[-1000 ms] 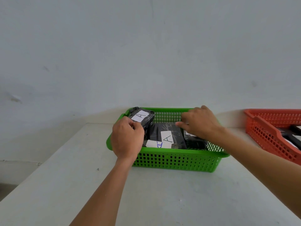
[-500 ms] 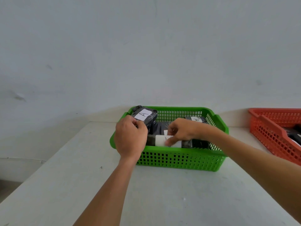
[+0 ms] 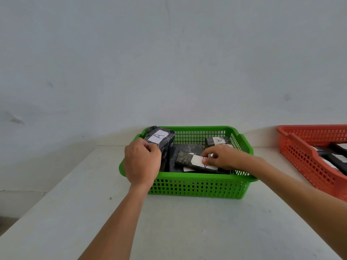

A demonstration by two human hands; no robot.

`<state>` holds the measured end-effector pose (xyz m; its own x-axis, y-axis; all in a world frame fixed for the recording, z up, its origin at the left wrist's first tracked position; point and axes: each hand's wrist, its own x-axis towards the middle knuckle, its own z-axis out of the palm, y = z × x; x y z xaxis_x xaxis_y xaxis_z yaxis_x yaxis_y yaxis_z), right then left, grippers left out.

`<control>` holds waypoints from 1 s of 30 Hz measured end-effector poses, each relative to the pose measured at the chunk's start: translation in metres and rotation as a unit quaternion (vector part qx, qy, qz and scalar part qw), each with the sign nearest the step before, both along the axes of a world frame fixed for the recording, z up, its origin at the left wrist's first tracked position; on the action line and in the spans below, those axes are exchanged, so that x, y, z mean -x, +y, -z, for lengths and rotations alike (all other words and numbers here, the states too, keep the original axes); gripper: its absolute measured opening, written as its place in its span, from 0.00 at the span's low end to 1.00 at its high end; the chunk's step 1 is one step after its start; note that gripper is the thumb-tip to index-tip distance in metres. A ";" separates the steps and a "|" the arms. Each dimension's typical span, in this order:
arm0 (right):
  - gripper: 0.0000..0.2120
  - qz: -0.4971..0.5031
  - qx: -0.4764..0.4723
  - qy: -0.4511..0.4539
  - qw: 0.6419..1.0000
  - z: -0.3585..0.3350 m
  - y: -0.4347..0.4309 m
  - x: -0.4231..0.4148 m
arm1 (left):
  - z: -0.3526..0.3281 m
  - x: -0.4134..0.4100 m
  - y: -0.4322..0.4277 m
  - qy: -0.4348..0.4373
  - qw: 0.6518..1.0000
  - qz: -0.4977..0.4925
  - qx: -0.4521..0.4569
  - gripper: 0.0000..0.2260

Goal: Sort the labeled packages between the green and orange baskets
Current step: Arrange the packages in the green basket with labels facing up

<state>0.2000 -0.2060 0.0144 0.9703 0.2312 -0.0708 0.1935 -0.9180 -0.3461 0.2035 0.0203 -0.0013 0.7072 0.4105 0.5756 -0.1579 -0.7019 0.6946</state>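
A green basket (image 3: 197,186) of plastic lattice stood in the middle of the frame on a pale grey table (image 3: 169,226), close to a bare grey wall (image 3: 169,62). The left hand (image 3: 141,164) was at the basket's left rim, seen from the back, its fingers curled round the near end of a black wrapped package (image 3: 165,142). That package leaned tilted in the far left corner of the basket, and its white label, marked A, faced up. The right hand (image 3: 221,158) reached in over the right side of the basket, and its thumb and fingertips pinched the labelled end of a dark patterned package (image 3: 185,159), which lay raised at a slant above the others in the near middle. The fingers partly covered its white label; a blue stroke showed below them, but the letter could not be read. Beneath it lay a flat black package (image 3: 189,148) on the basket floor, and the corner of another white label peeked out by the front wall. In the far right corner of the basket rested a third package (image 3: 217,141), also marked A. At the right edge of the frame, well apart from the green one, stood an orange basket (image 3: 308,166), cut off by the frame, with several dark, white-labelled packages (image 3: 336,158) inside; their letters could not be read.
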 end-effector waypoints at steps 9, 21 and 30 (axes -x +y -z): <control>0.15 0.031 -0.007 -0.141 0.990 0.008 -0.003 -0.002 | -0.003 -0.005 0.001 0.079 0.996 -0.015 -0.045 0.15; 0.11 -0.033 -0.103 -0.026 0.994 0.009 0.002 -0.002 | -0.004 0.003 0.000 0.007 0.999 0.003 0.044 0.13; 0.12 -0.118 -0.129 0.033 0.984 -0.003 0.046 -0.004 | -0.010 0.009 0.002 -0.104 0.978 0.001 0.181 0.09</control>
<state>0.2045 -0.1596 0.0174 0.8828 0.4679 -0.0416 0.3599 -0.7306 -0.5803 0.1947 0.0220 0.0087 0.5910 0.6121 0.5255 -0.3243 -0.4162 0.8495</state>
